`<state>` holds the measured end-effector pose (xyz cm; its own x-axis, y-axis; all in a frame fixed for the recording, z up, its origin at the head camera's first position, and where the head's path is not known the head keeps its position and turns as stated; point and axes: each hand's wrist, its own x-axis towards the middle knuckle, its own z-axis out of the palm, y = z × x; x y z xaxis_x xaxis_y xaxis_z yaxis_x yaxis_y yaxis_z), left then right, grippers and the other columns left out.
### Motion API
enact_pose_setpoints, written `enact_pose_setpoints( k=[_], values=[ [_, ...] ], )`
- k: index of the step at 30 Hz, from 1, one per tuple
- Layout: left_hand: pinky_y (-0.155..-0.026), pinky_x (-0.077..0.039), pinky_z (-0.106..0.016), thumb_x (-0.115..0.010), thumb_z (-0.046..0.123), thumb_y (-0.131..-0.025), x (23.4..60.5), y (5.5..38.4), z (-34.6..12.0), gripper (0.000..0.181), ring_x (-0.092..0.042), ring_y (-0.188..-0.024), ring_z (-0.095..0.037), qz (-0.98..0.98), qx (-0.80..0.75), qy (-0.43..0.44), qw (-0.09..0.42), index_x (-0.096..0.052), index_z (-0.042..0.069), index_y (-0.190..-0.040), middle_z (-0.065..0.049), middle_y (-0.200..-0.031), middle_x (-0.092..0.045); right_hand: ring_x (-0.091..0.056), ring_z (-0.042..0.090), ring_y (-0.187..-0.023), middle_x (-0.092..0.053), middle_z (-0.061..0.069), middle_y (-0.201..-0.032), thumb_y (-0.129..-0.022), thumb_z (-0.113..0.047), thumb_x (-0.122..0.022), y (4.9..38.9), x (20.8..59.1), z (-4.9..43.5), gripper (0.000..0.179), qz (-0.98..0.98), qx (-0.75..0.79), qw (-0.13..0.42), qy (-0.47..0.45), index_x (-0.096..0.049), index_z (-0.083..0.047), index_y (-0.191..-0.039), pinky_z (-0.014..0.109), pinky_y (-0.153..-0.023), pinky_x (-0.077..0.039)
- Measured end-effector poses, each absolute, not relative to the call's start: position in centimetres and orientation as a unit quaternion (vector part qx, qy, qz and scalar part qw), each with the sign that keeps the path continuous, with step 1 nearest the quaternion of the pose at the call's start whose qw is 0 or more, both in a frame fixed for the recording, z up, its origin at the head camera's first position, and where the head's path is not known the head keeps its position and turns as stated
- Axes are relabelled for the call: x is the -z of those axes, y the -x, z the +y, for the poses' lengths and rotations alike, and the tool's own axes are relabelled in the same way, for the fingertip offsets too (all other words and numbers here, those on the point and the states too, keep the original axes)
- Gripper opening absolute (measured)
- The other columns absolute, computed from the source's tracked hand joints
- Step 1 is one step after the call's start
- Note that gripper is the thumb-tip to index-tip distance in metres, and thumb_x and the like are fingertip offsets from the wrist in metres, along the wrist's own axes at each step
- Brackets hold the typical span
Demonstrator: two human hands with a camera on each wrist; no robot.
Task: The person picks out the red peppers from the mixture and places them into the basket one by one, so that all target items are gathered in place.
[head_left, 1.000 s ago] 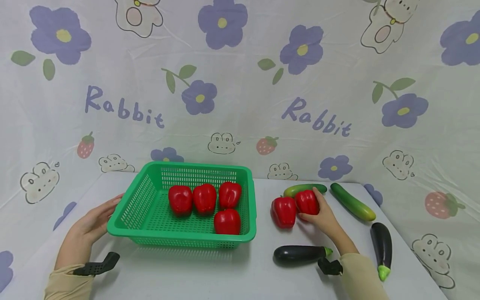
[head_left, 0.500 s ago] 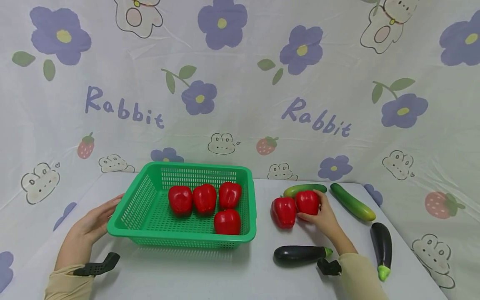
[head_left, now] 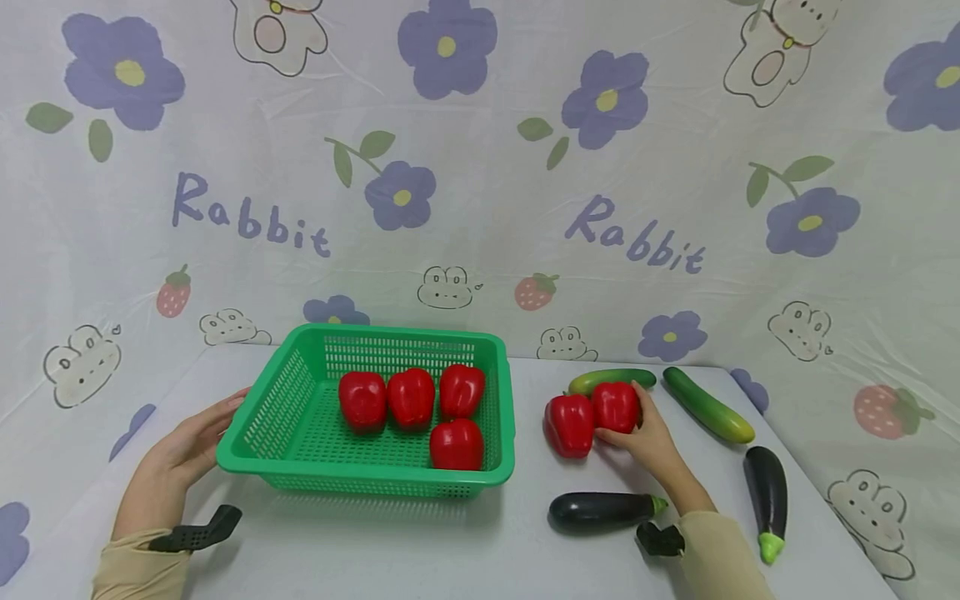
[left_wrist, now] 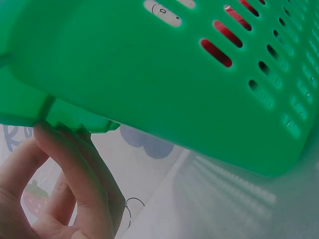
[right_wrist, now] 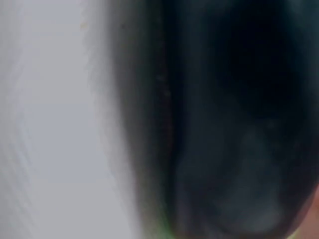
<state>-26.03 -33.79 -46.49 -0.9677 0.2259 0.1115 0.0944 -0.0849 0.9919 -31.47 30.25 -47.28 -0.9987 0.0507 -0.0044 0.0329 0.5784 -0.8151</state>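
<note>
A green plastic basket stands left of centre with several red bell peppers in it. My left hand is at its left side, pinching the rim; the left wrist view shows the fingertips against the rim's edge. Right of the basket, two more red bell peppers sit side by side on the table. My right hand grips the right one, thumb at the front and fingers behind its right side. The left one stands against it. A blurred eggplant fills much of the right wrist view.
A cucumber lies just behind the gripped pepper, another cucumber to its right. One eggplant lies in front, close to the right wrist; a second eggplant lies near the table's right edge. A patterned cloth hangs behind.
The right hand's fingers have shifted slightly on the pepper, which has turned a little upright. The left hand and the basket have stayed in place.
</note>
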Motion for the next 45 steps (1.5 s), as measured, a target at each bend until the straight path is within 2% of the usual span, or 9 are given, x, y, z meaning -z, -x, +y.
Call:
enact_pose_setpoints(
  k=[3, 7, 13, 16, 24, 31, 38, 45],
  values=[
    [-0.089, -0.054, -0.020, -0.051, 0.006, -0.100, 45.8, 27.0, -34.2, 0.041, -0.062, -0.108, 0.002, 0.609, -0.781, -0.040, 0.129, -0.057, 0.023, -0.137, 0.025, -0.123, -0.063, -0.023, 0.048, -0.144, -0.019, 0.028, -0.157, -0.084, -0.017, -0.076, 31.5, 47.3, 30.3, 0.106, -0.889, -0.458, 0.012, 0.017, 0.000, -0.005, -0.156, 0.059, -0.112, -0.035],
    [-0.089, -0.055, -0.022, -0.050, 0.007, -0.101, 45.7, 27.3, -34.2, 0.038, -0.064, -0.107, 0.000, 0.591, -0.793, -0.024, 0.145, -0.063, 0.026, -0.131, 0.023, -0.120, -0.066, -0.023, 0.048, -0.144, -0.020, 0.028, -0.157, -0.084, -0.019, -0.077, 31.5, 47.2, 30.3, 0.105, -0.890, -0.455, 0.028, 0.020, -0.002, -0.002, -0.156, 0.057, -0.114, -0.033],
    [-0.089, -0.055, -0.023, -0.050, 0.008, -0.101, 45.6, 27.4, -34.1, 0.037, -0.064, -0.107, 0.000, 0.595, -0.791, -0.024, 0.138, -0.062, 0.026, -0.132, 0.023, -0.121, -0.066, -0.022, 0.047, -0.145, -0.019, 0.027, -0.158, -0.085, -0.016, -0.076, 31.4, 46.6, 30.0, 0.103, -0.886, -0.459, 0.053, 0.036, -0.002, 0.000, -0.155, 0.057, -0.113, -0.034],
    [-0.089, -0.055, -0.023, -0.052, 0.010, -0.101, 45.4, 27.5, -34.1, 0.035, -0.064, -0.105, -0.001, 0.588, -0.796, -0.004, 0.146, -0.065, 0.028, -0.128, 0.022, -0.118, -0.067, -0.022, 0.047, -0.145, -0.020, 0.027, -0.158, -0.086, -0.015, -0.075, 31.5, 46.1, 29.9, 0.102, -0.887, -0.455, 0.061, 0.042, -0.002, 0.000, -0.155, 0.058, -0.113, -0.034],
    [-0.089, -0.055, -0.022, -0.056, 0.009, -0.098, 45.4, 27.3, -34.0, 0.039, -0.064, -0.105, 0.000, 0.597, -0.790, 0.002, 0.140, -0.061, 0.027, -0.132, 0.023, -0.119, -0.066, -0.030, 0.045, -0.141, -0.029, 0.026, -0.154, -0.084, -0.017, -0.077, 31.6, 44.7, 29.3, 0.099, -0.887, -0.449, 0.104, 0.027, -0.010, 0.000, -0.154, 0.058, -0.109, -0.040],
    [-0.089, -0.056, -0.024, -0.054, 0.010, -0.100, 45.2, 27.6, -33.9, 0.034, -0.065, -0.105, -0.003, 0.578, -0.802, 0.009, 0.148, -0.067, 0.028, -0.124, 0.020, -0.117, -0.068, -0.032, 0.042, -0.141, -0.033, 0.024, -0.153, -0.082, -0.017, -0.079, 31.4, 43.2, 28.0, 0.097, -0.873, -0.468, 0.136, 0.013, -0.016, -0.002, -0.154, 0.057, -0.108, -0.041],
    [-0.090, -0.055, -0.023, -0.053, 0.009, -0.100, 45.5, 27.4, -33.9, 0.038, -0.064, -0.107, -0.001, 0.591, -0.795, -0.016, 0.140, -0.060, 0.024, -0.134, 0.021, -0.121, -0.066, -0.033, 0.042, -0.141, -0.033, 0.022, -0.153, -0.080, -0.018, -0.080, 31.4, 41.7, 26.3, 0.098, -0.872, -0.465, 0.148, 0.011, -0.017, -0.005, -0.154, 0.057, -0.104, -0.044],
    [-0.090, -0.056, -0.024, -0.053, 0.009, -0.101, 45.3, 27.9, -33.9, 0.032, -0.065, -0.105, -0.003, 0.567, -0.808, 0.014, 0.160, -0.070, 0.028, -0.120, 0.019, -0.116, -0.069, -0.031, 0.041, -0.143, -0.030, 0.022, -0.155, -0.081, -0.016, -0.079, 31.0, 39.8, 24.2, 0.100, -0.865, -0.483, 0.138, 0.002, -0.012, -0.005, -0.155, 0.056, -0.104, -0.044]
  ],
)
